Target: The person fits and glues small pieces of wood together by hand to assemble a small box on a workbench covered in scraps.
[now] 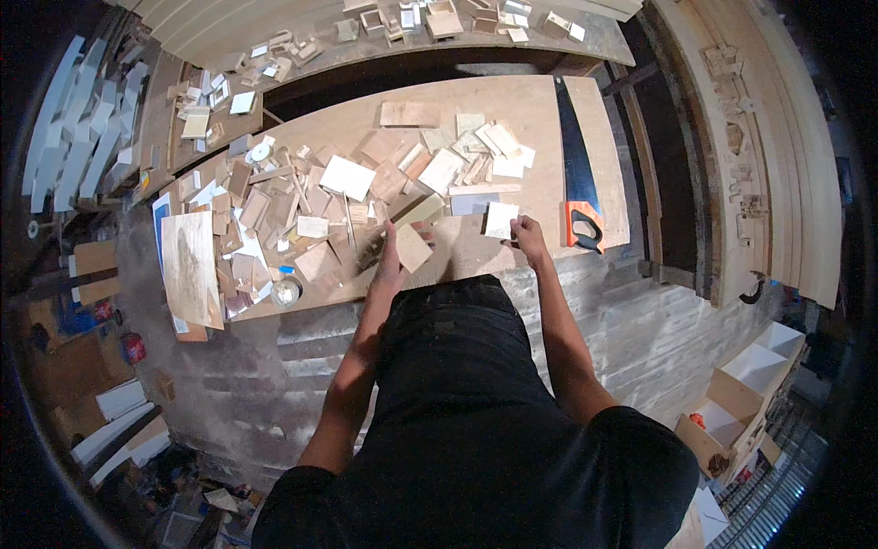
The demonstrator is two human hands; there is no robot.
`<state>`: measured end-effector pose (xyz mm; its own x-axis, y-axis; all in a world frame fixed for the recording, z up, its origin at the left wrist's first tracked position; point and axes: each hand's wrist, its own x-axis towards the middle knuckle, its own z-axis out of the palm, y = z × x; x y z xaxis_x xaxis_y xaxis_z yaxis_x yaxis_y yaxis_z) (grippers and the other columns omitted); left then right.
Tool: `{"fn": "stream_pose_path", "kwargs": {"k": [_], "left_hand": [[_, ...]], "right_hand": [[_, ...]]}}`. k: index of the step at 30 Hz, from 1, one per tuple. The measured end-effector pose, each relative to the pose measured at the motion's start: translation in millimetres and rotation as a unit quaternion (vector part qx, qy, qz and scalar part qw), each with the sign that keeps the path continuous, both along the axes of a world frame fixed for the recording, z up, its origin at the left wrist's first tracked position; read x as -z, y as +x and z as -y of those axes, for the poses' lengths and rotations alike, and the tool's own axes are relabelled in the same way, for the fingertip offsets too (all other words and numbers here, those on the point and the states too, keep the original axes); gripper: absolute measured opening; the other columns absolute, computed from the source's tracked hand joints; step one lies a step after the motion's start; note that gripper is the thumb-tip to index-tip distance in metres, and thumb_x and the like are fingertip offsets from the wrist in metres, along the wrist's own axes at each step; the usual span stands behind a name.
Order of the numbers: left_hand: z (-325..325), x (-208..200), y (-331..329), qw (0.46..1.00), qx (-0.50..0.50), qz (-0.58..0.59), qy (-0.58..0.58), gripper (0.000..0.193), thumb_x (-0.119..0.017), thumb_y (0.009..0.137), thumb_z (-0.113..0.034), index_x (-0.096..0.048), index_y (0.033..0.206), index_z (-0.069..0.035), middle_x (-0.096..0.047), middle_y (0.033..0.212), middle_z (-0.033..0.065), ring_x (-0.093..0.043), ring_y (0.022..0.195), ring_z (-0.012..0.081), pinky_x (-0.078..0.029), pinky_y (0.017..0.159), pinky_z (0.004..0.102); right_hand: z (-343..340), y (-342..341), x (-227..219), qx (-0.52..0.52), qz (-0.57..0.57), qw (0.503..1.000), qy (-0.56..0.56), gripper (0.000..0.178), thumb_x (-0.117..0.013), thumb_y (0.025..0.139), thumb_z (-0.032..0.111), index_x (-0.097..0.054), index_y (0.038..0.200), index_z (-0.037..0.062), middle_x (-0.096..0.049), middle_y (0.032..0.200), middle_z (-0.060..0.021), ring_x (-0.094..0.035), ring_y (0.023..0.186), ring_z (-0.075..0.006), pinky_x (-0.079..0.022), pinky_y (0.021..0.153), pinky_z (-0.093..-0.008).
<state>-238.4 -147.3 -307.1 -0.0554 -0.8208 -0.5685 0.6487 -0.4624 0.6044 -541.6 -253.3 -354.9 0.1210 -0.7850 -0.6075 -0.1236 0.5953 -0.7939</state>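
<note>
My left hand [390, 261] is closed along the side of a small square wooden piece [414, 249], held tilted over the front part of the workbench [512, 101]. Just beyond it lies or leans a longer pale wooden block [419, 211]; whether my fingers also touch that block I cannot tell. Between the thumb and fingers of my right hand [528, 240] is the edge of a small white square panel [500, 220]. A bluish-grey flat piece [474, 203] lies on the bench just beyond the panel.
Wood offcuts [315, 197] are heaped across the bench's left and middle. A handsaw [578, 174] with an orange and black handle lies at the right. A round jar [286, 292] stands near the front left edge. Small wooden boxes [444, 20] sit on the far bench.
</note>
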Motion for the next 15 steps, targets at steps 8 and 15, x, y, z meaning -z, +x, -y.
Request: {"fn": "stream_pose_path", "kwargs": {"k": [8, 15], "left_hand": [[-35, -12, 28, 0.999, 0.032, 0.019, 0.019, 0.082, -0.028, 0.095, -0.072, -0.054, 0.133, -0.005, -0.068, 0.112, 0.0142, -0.065, 0.103, 0.0247, -0.05, 0.091, 0.0382], [-43, 2, 36, 0.997, 0.072, -0.02, -0.008, 0.082, -0.03, 0.095, -0.071, -0.049, 0.14, -0.005, -0.065, 0.118, 0.0127, -0.066, 0.102, 0.0246, -0.05, 0.092, 0.0365]], "right_hand": [[11, 50, 26, -0.03, -0.013, 0.996, -0.08, 0.02, -0.058, 0.098, 0.019, -0.058, 0.093, -0.0003, -0.055, 0.066, -0.0036, -0.056, 0.056, -0.013, -0.048, 0.051, -0.0302], [0, 42, 14, 0.001, -0.079, 0.992, -0.097, 0.023, -0.066, 0.091, 0.02, -0.064, 0.083, -0.0009, -0.062, 0.068, -0.0052, -0.058, 0.058, -0.0115, -0.048, 0.053, -0.0286]]}}
